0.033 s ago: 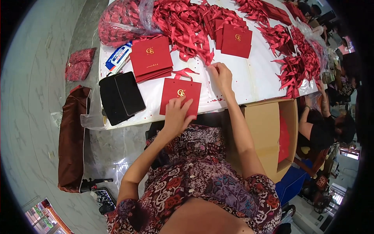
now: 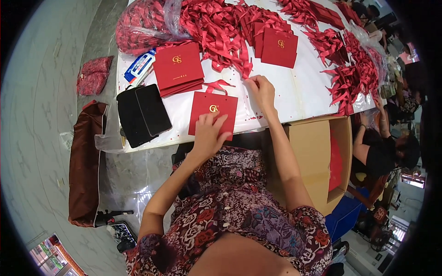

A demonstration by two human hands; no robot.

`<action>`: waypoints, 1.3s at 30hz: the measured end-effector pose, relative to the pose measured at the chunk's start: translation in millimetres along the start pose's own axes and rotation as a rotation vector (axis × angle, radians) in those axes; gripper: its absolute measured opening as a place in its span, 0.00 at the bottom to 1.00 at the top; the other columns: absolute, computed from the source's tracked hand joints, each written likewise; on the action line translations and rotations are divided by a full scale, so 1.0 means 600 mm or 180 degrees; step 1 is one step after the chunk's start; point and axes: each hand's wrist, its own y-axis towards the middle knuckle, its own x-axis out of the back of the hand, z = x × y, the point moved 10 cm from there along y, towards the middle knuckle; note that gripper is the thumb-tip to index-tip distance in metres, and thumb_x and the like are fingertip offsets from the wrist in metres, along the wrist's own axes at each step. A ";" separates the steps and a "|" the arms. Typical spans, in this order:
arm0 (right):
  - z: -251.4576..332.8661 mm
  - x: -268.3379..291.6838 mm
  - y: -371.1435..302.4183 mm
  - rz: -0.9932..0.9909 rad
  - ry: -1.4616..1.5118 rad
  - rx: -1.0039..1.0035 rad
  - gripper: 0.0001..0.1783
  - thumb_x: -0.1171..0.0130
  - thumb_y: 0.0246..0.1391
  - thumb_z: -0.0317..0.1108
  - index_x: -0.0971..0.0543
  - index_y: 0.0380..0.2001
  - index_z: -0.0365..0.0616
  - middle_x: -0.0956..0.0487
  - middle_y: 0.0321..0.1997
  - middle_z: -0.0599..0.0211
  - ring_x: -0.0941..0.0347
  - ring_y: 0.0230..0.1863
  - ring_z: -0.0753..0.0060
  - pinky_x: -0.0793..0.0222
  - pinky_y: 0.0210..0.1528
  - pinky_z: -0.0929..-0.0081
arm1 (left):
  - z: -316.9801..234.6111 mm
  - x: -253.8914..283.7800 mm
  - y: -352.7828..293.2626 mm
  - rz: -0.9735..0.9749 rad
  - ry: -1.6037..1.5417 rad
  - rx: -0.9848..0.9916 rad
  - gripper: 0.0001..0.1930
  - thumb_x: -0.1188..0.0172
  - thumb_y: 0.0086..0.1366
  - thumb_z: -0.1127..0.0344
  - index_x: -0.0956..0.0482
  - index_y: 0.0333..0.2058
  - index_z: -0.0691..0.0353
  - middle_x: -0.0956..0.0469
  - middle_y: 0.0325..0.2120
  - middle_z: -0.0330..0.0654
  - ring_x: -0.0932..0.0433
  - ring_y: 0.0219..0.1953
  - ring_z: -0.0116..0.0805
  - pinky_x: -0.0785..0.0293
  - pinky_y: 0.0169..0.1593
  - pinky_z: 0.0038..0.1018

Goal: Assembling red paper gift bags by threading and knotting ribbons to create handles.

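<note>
My left hand [image 2: 212, 133] lies on a small red paper bag [image 2: 200, 103] with its fingers spread. The bag is flat at the near table edge, with a gold emblem and two holes along its far side. A red ribbon loop [image 2: 218, 85] lies just beyond those holes. To the right, my right hand [image 2: 262, 94] has thumb and fingertips pinched together at the end of a red ribbon [image 2: 246, 69] that trails from the heap. A stack of similar red bags [image 2: 178, 64] sits beyond my left hand.
The white-covered table [image 2: 285, 89] carries a ribbon heap [image 2: 209, 25], more red bags [image 2: 278, 48], a plastic sack [image 2: 142, 27] and a black tablet-like case [image 2: 145, 112]. An open cardboard box [image 2: 308, 156] stands right of my lap. Another person [image 2: 380, 147] sits at far right.
My left hand has shifted very slightly on the bag, and more of the gold emblem shows. My right hand is almost where it was.
</note>
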 end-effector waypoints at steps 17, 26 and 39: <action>0.168 0.033 -0.114 0.0647 0.0227 0.1198 0.07 0.36 0.53 0.30 0.24 0.32 0.40 0.27 0.31 0.58 0.24 0.32 0.56 0.27 0.35 0.65 | 0.063 -0.039 0.114 0.0075 -0.2403 0.0748 0.11 0.42 0.69 0.66 0.21 0.44 0.68 0.20 0.28 0.40 0.24 0.28 0.22 0.30 0.30 0.21; 0.105 0.048 -0.092 0.0113 0.2402 0.0381 0.04 0.38 0.56 0.24 0.25 0.33 0.38 0.20 0.37 0.63 0.23 0.37 0.72 0.28 0.41 0.77 | 0.057 -0.080 0.094 0.0054 -0.3682 0.1110 0.10 0.43 0.70 0.66 0.20 0.41 0.67 0.20 0.29 0.37 0.23 0.28 0.24 0.28 0.33 0.20; 0.147 0.152 -0.103 0.1088 0.3631 0.0107 0.06 0.40 0.59 0.26 0.28 0.35 0.40 0.21 0.31 0.61 0.22 0.32 0.71 0.25 0.34 0.77 | 0.039 0.021 0.096 -0.0753 0.0286 0.0012 0.21 0.34 0.55 0.67 0.21 0.49 0.58 0.26 0.46 0.45 0.30 0.47 0.46 0.34 0.49 0.39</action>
